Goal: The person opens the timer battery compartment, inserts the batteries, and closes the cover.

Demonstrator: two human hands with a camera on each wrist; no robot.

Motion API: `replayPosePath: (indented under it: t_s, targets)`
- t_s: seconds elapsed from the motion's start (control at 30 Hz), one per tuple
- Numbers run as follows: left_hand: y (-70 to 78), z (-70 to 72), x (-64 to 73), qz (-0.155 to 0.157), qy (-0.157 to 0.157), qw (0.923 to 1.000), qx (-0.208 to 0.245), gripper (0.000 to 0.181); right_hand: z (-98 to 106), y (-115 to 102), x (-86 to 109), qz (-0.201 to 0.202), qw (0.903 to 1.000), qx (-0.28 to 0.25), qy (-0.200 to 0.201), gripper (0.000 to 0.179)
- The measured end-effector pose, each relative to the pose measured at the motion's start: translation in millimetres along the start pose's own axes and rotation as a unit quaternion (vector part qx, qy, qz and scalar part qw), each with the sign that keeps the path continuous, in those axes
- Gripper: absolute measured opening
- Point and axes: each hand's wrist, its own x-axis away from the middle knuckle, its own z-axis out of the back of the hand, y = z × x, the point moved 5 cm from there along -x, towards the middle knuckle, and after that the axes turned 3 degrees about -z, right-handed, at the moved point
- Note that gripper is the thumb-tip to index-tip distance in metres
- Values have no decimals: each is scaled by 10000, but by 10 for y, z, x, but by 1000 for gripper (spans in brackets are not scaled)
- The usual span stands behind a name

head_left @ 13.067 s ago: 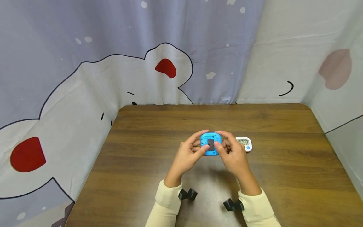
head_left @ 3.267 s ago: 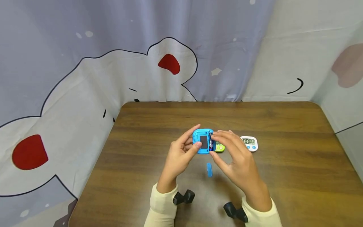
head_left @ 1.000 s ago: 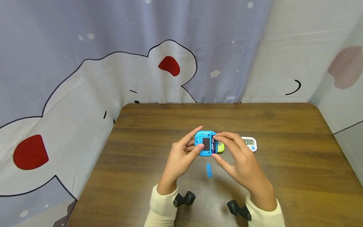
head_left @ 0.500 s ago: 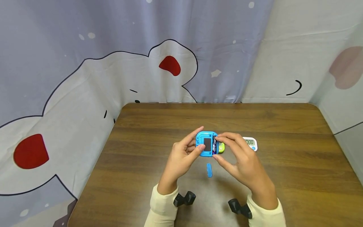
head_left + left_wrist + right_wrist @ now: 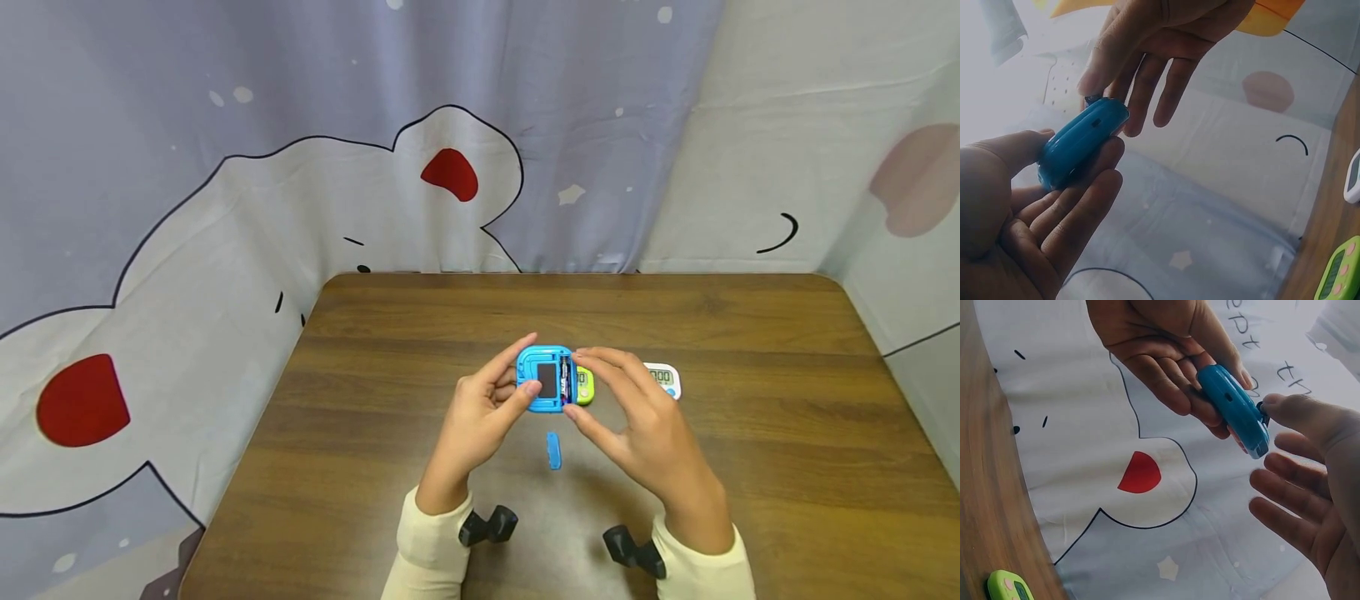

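Observation:
My left hand holds a blue digital timer, back side up, with the thumb over its back and the fingers around its far edge. A dark rectangle is set in that back. Beside it, a slim battery lies in the uncovered slot near the right edge. My right hand reaches the slot's side with extended fingers, index near the top corner and thumb near the bottom. In the right wrist view, the right thumb touches the battery's dark end, which sticks out of the timer.
A blue battery cover lies on the wooden table just below the hands. A green timer rests partly behind the blue one. Farther right lies a white timer, partly hidden by the right hand. A patterned curtain hangs behind the table.
Since the oldest frame, the cover has come off onto the table and a battery has appeared in the slot. In the last half second, my right index finger has slid rightward off the battery.

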Motion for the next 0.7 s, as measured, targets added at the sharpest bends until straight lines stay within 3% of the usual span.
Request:
replayPosePath:
  t_s: [0.17, 0.47, 0.7]
  targets:
    - [-18, 8, -1, 77, 1, 10000, 38, 51, -17, 55, 35, -333, 9993, 50, -133, 56]
    - [-45, 10, -3, 257, -47, 9997, 32, 50, -85, 166, 85, -710, 9962, -181, -462, 54]
    - [-103, 22, -8, 484, -59, 9986, 185, 48, -188, 270, 141, -1245, 9878, -516, -786, 62]
